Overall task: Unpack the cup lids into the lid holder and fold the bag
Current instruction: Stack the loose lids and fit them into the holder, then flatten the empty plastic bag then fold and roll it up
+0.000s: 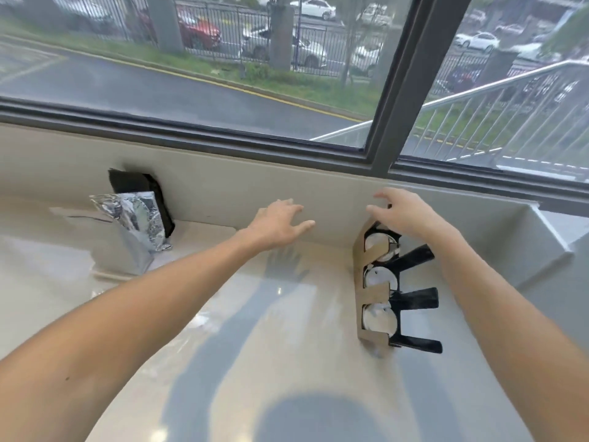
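White lids (379,319) fill holder (373,295) (hands (404,215) hover).

I am looking down at a glossy pale counter (287,362) running under a window. A lid holder (379,288) with three slots, white lids (379,320) showing in each, is sitting at its right. A crinkled silver bag (137,218) is standing at the left, leaning near the back wall.
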